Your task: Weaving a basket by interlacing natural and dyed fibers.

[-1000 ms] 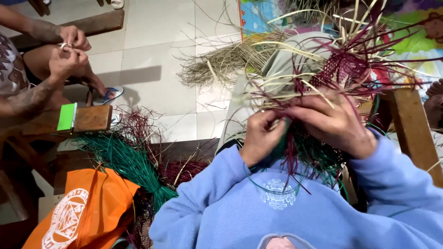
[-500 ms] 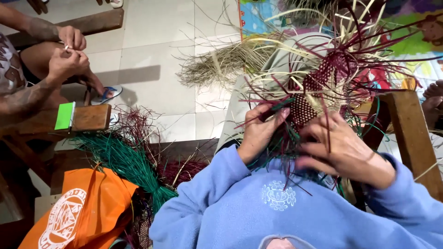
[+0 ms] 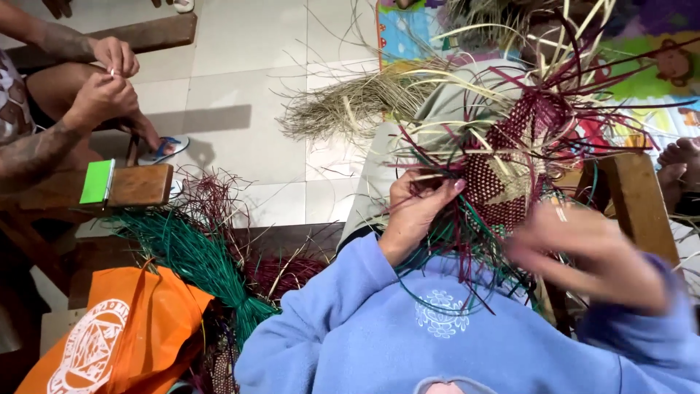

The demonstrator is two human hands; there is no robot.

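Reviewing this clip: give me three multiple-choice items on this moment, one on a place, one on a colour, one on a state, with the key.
1. Where does the bundle of green strands lie?
A. left of the person's left hand
B. on the play mat
C. on the wooden bench

2. What colour is the cloth bag?
A. blue
B. orange
C. white

3. What is the left hand doing?
A. lying flat on the floor
B. gripping the woven piece
C. holding scissors

Key: 1 A, the bundle lies at lower left beside the bag. 2 B, the bag is orange with a white print. 3 B, its fingers pinch the woven piece at its edge.
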